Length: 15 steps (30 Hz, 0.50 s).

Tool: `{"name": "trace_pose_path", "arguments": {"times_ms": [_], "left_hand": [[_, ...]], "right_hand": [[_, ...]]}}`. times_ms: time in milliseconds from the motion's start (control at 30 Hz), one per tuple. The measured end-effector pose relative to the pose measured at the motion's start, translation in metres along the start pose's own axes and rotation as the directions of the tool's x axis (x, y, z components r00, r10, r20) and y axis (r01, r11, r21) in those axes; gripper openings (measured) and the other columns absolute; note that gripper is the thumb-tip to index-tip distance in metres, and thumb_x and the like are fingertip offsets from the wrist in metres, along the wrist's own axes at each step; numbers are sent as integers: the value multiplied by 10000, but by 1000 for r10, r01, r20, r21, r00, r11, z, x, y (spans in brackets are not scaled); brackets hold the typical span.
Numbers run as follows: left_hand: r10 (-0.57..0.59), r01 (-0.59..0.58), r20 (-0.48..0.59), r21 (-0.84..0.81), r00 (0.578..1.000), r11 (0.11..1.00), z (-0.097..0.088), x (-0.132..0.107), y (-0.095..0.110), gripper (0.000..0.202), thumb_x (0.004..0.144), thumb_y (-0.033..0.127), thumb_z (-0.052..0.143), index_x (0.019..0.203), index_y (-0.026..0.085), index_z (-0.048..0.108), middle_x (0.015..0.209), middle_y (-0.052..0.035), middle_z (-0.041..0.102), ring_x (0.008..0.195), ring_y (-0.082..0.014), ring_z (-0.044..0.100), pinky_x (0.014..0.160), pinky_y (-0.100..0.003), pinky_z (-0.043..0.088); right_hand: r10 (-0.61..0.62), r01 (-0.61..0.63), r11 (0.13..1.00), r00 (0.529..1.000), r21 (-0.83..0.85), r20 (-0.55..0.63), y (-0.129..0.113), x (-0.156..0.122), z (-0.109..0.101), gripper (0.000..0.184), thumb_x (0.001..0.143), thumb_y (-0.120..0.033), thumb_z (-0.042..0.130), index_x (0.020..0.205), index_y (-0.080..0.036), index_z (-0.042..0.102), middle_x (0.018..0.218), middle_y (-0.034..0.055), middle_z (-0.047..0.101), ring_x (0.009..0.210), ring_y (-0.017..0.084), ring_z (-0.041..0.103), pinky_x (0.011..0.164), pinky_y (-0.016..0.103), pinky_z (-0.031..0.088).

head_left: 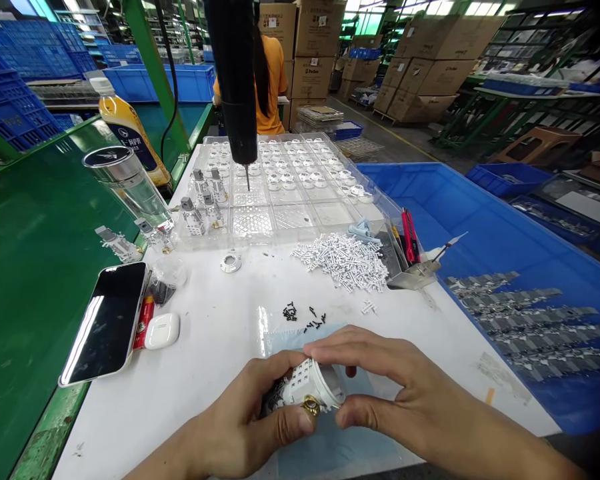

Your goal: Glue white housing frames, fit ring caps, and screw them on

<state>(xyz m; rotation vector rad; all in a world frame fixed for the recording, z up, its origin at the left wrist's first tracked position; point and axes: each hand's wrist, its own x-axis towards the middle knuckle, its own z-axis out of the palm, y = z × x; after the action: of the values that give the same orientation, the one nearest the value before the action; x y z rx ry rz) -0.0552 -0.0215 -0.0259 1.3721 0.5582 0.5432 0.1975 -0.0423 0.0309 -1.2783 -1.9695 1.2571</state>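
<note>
Both my hands hold a white cylindrical plastic housing [305, 388] with rows of square holes and a brass ring at its lower side. My left hand [245, 420] grips it from the left, and my right hand [387, 393] wraps over its open end. Beneath them lies a pale blue mat [330, 440] on the white workbench [220, 347]. Small black screws [304, 316] are scattered just beyond my fingers. Further off are a heap of small white plastic pieces [343, 261] and a loose white ring [231, 263].
An electric screwdriver [235, 87] hangs above a clear tray [285, 190] of white parts. A smartphone [103, 323], earbud case [162, 331], glass flask [127, 185] and bottle [130, 130] stand left. A red utility knife [410, 237] sits right, beside a blue crate [500, 230] of grey parts. A co-worker's orange shirt [270, 87] shows beyond.
</note>
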Motion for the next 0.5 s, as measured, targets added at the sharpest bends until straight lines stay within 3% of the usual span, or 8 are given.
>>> {"name": "trace_pose_path", "arguments": {"times_ms": [167,300,333,400,433,467,500], "left_hand": [[-68,72,-52,85,996,994,3,-10,-18,659,964,369,694,1561,315,419,1583,-93,495,1444,-354,435,1196,-491,336],[-115,122,-124,48,986,991,3,-10,-1,604,987,392,647,1543,314,423,1598,-85,455,1475,-355,367,1220,-513,274],[-124,128,-101,38,987,991,2,-9,6,527,999,383,621,1498,299,475,1527,-90,521,1426,-357,420,1194,-520,309],[-149,151,-74,22,986,988,1,-7,17,436,1007,345,590,1434,288,518,1374,-81,607,1323,-345,496,1154,-520,345],[-152,154,-69,29,986,988,0,-6,20,439,995,324,597,1424,293,512,1314,-78,620,1273,-341,518,1130,-521,360],[-152,154,-54,33,987,988,0,-6,20,487,978,306,610,1446,303,473,1287,-77,613,1241,-336,526,1110,-521,371],[-129,130,-32,32,991,991,-1,-5,18,561,961,302,626,1481,312,417,1281,-82,597,1217,-334,532,1094,-523,378]], "right_hand": [[-196,213,972,968,-99,154,-17,9,-13,501,969,-271,674,1450,-364,570,1402,29,658,1324,214,583,1159,395,468],[-197,233,955,961,-182,195,-32,20,-26,523,903,-349,755,1405,-384,616,1454,29,623,1378,280,553,1161,463,479],[-204,227,958,969,-174,139,-37,27,-29,496,865,-382,792,1344,-385,665,1446,27,629,1346,292,582,1121,464,519],[-253,237,965,955,-113,-155,-50,47,-36,334,865,-400,789,1190,-345,740,1332,33,695,1193,263,680,1002,424,605],[-283,275,958,890,-74,-358,-60,60,-39,249,905,-367,749,1147,-308,741,1257,35,720,1111,230,709,954,391,625],[-305,327,943,770,-65,-560,-71,74,-42,192,955,-317,688,1136,-266,725,1189,33,730,1062,196,717,925,350,628],[-339,393,915,640,-85,-689,-83,90,-44,236,968,-268,662,1199,-222,678,1219,39,705,1098,182,699,944,321,609]]}}
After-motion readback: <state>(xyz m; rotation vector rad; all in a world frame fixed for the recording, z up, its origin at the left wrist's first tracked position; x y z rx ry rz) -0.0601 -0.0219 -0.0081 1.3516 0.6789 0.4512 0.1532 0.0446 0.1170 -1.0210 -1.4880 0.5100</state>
